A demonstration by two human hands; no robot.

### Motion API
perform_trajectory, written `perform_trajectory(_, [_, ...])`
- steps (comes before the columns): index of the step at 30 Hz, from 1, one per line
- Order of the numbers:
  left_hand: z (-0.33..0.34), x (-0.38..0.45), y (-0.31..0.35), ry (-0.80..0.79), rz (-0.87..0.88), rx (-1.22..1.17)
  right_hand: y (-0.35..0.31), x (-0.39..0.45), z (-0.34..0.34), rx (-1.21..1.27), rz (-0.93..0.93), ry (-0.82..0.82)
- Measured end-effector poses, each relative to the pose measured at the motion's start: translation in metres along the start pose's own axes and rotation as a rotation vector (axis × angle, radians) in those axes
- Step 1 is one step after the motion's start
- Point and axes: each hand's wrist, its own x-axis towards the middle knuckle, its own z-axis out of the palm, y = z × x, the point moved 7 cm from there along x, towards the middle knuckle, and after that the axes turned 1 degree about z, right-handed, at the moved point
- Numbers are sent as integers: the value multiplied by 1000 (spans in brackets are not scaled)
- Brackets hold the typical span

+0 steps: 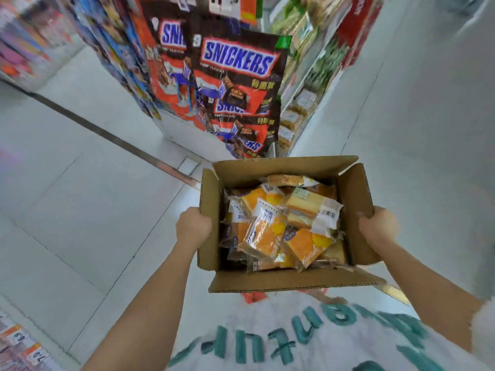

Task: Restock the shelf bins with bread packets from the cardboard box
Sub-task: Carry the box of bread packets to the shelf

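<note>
The box (289, 223) is up in the air near the person's chest, and it is full of bread packets (281, 226). The left hand (193, 224) grips its left wall and the right hand (377, 224) grips its right wall. No packet looks shelved yet. Far right is a shelf (300, 103) with bread. The floor (80, 196) is pale tile, and candy bags (235, 84) hang ahead.

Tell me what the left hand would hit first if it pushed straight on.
The left hand grips the cardboard box, so probably its side wall, then the bread packets inside.
</note>
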Motion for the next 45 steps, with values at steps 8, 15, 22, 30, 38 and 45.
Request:
perform_trajectory(8, [10, -14, 154, 16, 240, 207, 34, 32, -115, 169, 49, 166])
perform_trajectory(15, [81, -1, 312, -40, 352, 321, 102, 125, -195, 218, 163, 223])
perform_trajectory(22, [162, 18, 497, -105, 405, 410, 156, 246, -302, 226, 244, 258])
perform_trajectory(30, [221, 66, 698, -168, 477, 340, 164, 405, -410, 258, 252, 328])
perform_trajectory(38, [252, 172, 925, -159, 553, 361, 116, 606, -499, 305, 283, 359])
perform_trajectory(45, [266, 263, 1140, -108, 636, 419, 64, 787, -581, 349, 313, 371])
